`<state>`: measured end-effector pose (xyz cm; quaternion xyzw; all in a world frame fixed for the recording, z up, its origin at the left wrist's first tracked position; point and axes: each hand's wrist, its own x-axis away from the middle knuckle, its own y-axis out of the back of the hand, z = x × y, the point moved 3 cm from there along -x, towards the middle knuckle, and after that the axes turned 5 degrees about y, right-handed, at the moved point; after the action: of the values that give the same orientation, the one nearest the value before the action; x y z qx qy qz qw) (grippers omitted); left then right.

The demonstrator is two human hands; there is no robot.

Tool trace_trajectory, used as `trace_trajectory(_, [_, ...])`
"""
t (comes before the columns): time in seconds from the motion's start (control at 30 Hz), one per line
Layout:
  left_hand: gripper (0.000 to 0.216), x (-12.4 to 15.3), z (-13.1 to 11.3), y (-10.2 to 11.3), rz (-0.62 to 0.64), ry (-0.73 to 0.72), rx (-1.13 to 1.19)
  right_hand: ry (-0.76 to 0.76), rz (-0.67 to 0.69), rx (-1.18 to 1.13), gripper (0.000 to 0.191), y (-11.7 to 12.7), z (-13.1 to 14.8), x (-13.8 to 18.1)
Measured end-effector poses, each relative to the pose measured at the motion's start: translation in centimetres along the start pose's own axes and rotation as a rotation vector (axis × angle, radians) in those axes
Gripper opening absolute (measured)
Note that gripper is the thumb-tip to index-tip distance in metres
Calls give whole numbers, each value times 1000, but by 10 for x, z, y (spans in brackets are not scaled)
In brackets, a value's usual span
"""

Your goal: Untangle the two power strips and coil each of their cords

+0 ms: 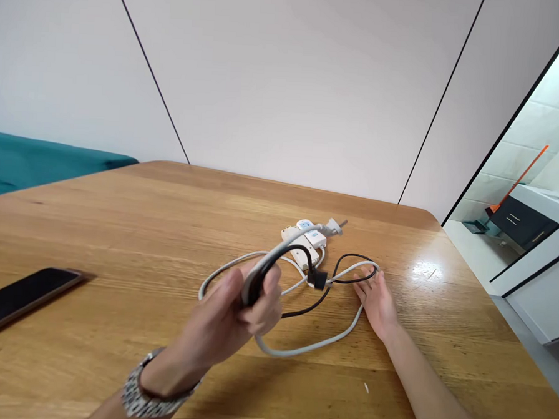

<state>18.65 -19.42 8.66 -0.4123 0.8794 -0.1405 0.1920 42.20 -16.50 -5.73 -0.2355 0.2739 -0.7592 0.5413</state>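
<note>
Left hand (236,316) fisted round cords (310,347), near side of strip (306,243); right hand (378,302) flat, unclenched, pinning loop. Judged light, floppy: grip bunched loops.

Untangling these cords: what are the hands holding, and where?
The left hand grips the grey cable and black cable together mid-length. The right hand lies open on their loops, gripping nothing.

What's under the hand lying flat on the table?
The right hand lies on the wooden table, fingertips over the grey cable and a black cable loop. Whether either cable runs on beneath the palm is hidden by the hand.
</note>
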Motion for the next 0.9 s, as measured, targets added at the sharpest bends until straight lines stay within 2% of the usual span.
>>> trace_trajectory(0.17, [43, 23, 14, 7, 15, 88, -135, -38, 13, 15, 41, 0, 1, -2])
trace_trajectory(0.33, [49, 35, 15, 9, 151, 164, -565, 34, 105, 39, 41, -7, 10, 1])
trace_trajectory(0.47, [48, 36, 12, -1, 149, 116, -821, 27, 169, -5, 42, -10, 18, 3])
trace_trajectory(0.57, [51, 37, 13, -1, 96, 77, -833, 51, 170, 28, 46, -10, 25, 3])
trace_trajectory(0.73, [56, 35, 21, 11, 19, 85, -793, 103, 177, 161, 54, -13, 38, 7])
trace_trajectory(0.9, [58, 36, 33, 10, 9, 83, -679, 148, 167, 232, 54, -18, 48, 13])
